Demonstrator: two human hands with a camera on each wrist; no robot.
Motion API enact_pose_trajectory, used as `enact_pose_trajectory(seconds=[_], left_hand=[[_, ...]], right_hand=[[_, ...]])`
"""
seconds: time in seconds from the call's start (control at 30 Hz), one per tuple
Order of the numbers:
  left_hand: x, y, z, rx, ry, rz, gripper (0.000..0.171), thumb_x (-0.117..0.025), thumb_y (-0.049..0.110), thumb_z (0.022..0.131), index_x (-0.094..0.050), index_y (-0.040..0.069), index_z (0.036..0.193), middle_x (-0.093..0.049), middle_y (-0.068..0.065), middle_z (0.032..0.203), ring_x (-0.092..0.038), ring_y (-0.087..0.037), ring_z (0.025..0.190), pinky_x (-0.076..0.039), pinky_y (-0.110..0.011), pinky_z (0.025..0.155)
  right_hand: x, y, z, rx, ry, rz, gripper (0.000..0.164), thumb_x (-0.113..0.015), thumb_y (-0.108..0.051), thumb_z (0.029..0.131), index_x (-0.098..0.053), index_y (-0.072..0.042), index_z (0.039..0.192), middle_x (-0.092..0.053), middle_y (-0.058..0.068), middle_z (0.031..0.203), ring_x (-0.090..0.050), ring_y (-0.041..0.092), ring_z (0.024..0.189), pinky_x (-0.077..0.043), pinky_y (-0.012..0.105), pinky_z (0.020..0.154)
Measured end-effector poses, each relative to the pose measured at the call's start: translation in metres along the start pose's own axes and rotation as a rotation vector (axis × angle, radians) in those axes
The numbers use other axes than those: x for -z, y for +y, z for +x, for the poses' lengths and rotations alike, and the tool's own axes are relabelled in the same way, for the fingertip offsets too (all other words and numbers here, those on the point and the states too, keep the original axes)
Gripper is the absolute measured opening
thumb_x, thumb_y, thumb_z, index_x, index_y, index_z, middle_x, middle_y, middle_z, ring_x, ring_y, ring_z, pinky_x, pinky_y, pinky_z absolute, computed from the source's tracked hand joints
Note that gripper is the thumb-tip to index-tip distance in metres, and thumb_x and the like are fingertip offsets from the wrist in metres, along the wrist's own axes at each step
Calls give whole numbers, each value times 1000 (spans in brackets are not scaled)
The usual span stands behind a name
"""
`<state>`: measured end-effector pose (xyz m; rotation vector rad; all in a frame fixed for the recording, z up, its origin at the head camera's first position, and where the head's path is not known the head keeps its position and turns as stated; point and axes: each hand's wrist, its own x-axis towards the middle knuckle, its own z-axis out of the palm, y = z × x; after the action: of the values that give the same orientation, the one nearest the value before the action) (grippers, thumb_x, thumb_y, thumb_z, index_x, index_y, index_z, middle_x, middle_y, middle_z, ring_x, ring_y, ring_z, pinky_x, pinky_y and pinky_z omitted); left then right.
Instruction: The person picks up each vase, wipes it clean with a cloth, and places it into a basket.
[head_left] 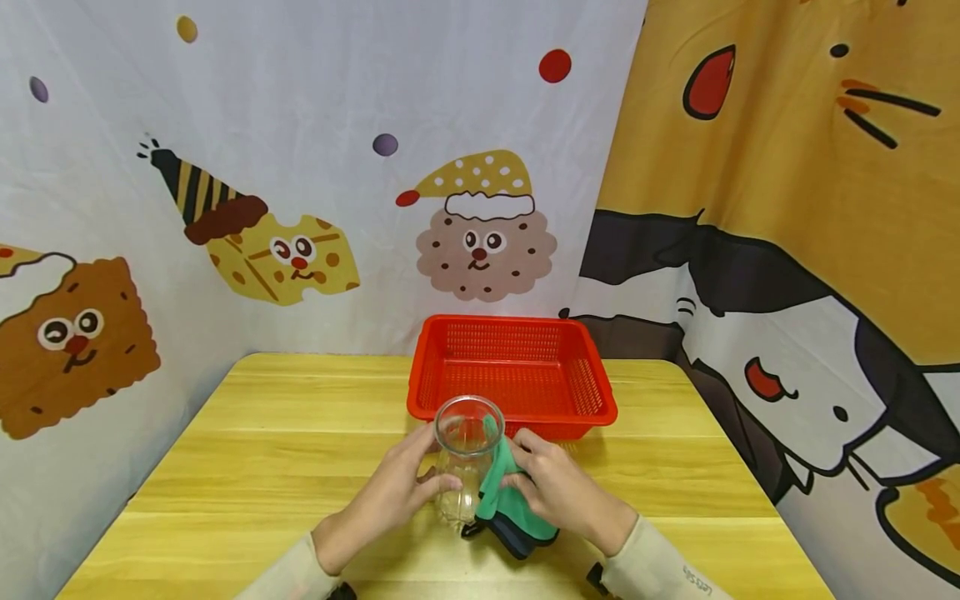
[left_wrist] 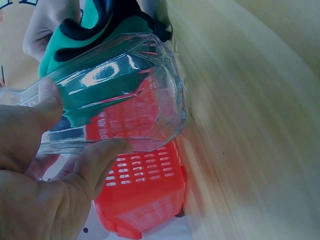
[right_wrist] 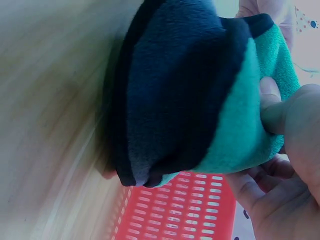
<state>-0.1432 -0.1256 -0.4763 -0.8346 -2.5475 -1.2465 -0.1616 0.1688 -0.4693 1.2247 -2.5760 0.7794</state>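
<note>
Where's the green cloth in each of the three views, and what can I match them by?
Head: green cloth low, just right of centre, held by the right hand beside the glass jar.
Left wrist: green cloth at upper left, partly seen through the jar.
Right wrist: green cloth large, from upper middle toward the right.
Shared landmark: red basket, in all three.

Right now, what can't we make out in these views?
Head: lettering on the beige right sleeve, too small to read surely.
Right wrist: most of the clear glass jar, hidden by the green-and-navy cloth.
Left wrist: part of the right hand, cut off by top edge.
</note>
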Motion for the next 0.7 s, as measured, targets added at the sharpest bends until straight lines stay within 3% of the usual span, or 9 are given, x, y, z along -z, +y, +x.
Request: enact_pose_trajectory(seconds=[0.2,0.4,0.7], left_hand=[[0,-1,-1,3,-1,-6,83,-93,17,96,-56,16,170,-76,-10,150,-81,-28,124,-71,-52,108],[0,-1,0,-12,3,-15,82,-93,18,96,-55,16,169,-76,-12,151,-82,-30,124,-71,-53,107],[1,0,-1,11,-9,-49,80,-91,26,99,-56,18,170,-75,-13,152,-81,-33,125,-74,-44,102]], right_hand=[[0,2,-2,-29,-82,-29,50,-85,-15,107,-73,2,152,-62,-4,106,-54,-5,84,-56,9,71],[-1,3,-4,-6,-114,-71,56,-85,-16,106,-69,7,155,-64,-1,107,-55,-6,83,-56,9,69],[-3,6,-6,-52,-222,-105,57,-85,-17,107,-68,8,155,-72,4,113,-67,0,91,-61,10,74]])
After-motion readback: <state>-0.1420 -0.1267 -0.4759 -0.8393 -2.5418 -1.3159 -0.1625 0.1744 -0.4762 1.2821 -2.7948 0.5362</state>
